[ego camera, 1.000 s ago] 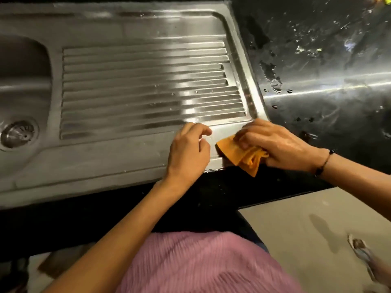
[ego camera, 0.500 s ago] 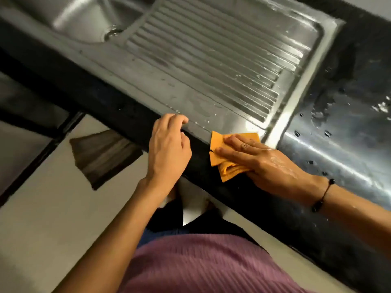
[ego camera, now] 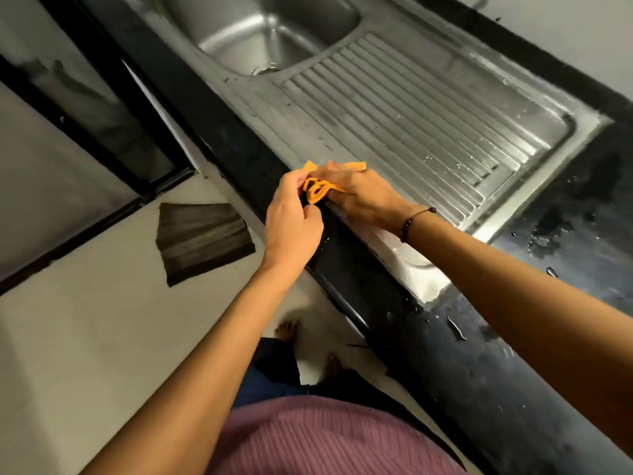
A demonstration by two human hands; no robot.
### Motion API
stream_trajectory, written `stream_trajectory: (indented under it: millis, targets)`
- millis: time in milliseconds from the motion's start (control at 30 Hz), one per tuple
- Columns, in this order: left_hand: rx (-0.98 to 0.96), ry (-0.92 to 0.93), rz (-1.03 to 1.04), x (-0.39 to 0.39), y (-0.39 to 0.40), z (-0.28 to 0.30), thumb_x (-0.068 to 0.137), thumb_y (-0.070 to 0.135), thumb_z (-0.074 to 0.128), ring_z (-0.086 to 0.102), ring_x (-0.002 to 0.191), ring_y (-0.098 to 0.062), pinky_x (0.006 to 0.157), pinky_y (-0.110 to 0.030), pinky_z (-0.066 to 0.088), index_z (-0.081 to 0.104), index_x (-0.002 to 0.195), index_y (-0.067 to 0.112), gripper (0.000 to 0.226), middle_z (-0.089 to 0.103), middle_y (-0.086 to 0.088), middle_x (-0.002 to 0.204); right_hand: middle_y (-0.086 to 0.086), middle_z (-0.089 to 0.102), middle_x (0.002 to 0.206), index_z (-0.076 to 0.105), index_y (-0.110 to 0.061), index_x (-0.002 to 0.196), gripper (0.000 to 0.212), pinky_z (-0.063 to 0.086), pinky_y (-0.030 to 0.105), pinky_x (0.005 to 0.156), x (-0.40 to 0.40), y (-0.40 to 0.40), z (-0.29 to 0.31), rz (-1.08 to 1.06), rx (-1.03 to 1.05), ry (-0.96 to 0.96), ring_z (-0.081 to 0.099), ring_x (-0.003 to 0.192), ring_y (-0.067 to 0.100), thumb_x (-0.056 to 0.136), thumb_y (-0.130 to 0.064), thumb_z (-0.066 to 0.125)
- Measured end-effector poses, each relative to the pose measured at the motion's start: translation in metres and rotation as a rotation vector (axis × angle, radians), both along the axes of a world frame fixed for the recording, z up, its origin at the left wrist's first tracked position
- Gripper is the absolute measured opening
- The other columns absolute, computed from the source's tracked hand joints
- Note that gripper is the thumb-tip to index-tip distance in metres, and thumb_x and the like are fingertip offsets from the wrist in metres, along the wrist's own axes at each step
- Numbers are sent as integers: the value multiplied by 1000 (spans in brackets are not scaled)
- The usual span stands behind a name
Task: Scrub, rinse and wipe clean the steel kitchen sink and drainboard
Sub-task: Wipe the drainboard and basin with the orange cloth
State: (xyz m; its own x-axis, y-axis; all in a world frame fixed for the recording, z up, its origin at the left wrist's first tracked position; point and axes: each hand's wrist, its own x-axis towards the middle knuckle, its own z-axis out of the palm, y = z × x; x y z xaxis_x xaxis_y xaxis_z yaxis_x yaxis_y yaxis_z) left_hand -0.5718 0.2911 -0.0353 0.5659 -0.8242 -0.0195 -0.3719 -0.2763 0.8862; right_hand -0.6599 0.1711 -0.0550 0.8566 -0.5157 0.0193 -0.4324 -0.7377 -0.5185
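At the near edge of the ribbed steel drainboard (ego camera: 428, 111), both hands pinch a crumpled orange cloth (ego camera: 317, 192), left hand (ego camera: 293, 222) beside right hand (ego camera: 364, 197).

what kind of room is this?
Most likely a home kitchen. A steel sink with a ribbed drainboard is set in a wet black counter, and both hands work an orange cloth at its front edge. Tiled floor below.

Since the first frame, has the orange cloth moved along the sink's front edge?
Yes. The orange cloth has left the drainboard's outer corner and gone along the front rim toward the basin. Both hands, left and right, hold it.
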Motion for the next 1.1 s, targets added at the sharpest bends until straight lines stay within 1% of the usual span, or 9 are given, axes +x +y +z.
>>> stream_trajectory:
  millis: [133, 200, 267, 367, 567, 633, 733, 933, 1100]
  targets:
    - [36, -91, -46, -7, 1, 4, 86, -4, 45, 48, 121, -16, 101, -24, 37, 49, 124, 10, 40, 53, -3, 128, 9, 63, 109, 62, -9, 117, 27, 39, 30, 92, -44, 21, 11, 66, 154, 38, 56, 102, 17, 92, -13, 55]
    - [54, -125, -85, -10, 2, 5, 89, -2, 43, 48, 121, -14, 98, -20, 36, 51, 124, 10, 38, 53, -3, 129, 4, 58, 125, 58, -17, 126, 41, 33, 28, 102, -96, 36, 14, 109, 90, 64, 47, 118, 7, 87, -6, 50]
    - [47, -139, -99, -14, 3, 4, 90, -2, 42, 49, 119, -13, 95, -18, 36, 53, 123, 10, 36, 55, -4, 127, 2, 45, 143, 49, -21, 135, 45, 26, 35, 113, -147, 44, 13, 140, 7, 98, 33, 136, 12, 90, -18, 45]
    - [52, -186, -96, -17, -1, 2, 89, -2, 43, 50, 117, -16, 96, -23, 39, 55, 121, 9, 36, 56, -5, 124, 7, 49, 139, 52, -13, 133, 51, 27, 40, 109, -176, 49, 13, 191, -19, 86, 40, 133, 22, 99, -44, 29]
    - [18, -150, -10, -2, -8, 0, 89, -3, 45, 53, 113, -13, 87, -8, 35, 57, 118, 8, 33, 58, -5, 121, -1, 37, 145, 35, -23, 142, 51, 13, 25, 115, -146, 37, 7, 169, 108, 101, 25, 138, 9, 92, -34, 37]
    - [1, -149, 34, 6, -10, -2, 90, -1, 46, 53, 113, -13, 89, -14, 39, 57, 117, 9, 31, 58, -6, 121, -6, 26, 150, 21, -30, 144, 55, 7, 30, 119, -129, 33, 2, 143, 178, 114, 12, 142, 7, 91, -28, 35]
    - [-42, -156, 43, 14, -12, -4, 89, 0, 47, 55, 111, -14, 90, -18, 41, 58, 116, 7, 29, 59, -7, 118, -3, 23, 152, 22, -33, 145, 54, 7, 40, 116, -94, 23, -9, 165, 115, 86, 9, 144, 14, 93, -38, 35]
    - [-97, -160, 84, 41, -22, -8, 90, 5, 51, 51, 108, -9, 91, -17, 39, 57, 117, 4, 28, 58, -8, 118, -21, 7, 146, 14, -46, 136, 49, -18, 13, 106, -36, -5, -11, 168, 112, 101, -4, 139, -1, 91, -45, 32]
    - [-67, -226, 80, 70, -39, -4, 91, 10, 51, 52, 108, -10, 89, -14, 36, 56, 117, 5, 28, 58, -7, 118, -16, 16, 149, 21, -47, 134, 46, 0, 38, 117, 24, -30, -15, 133, 85, 67, 4, 141, 6, 90, -42, 35]
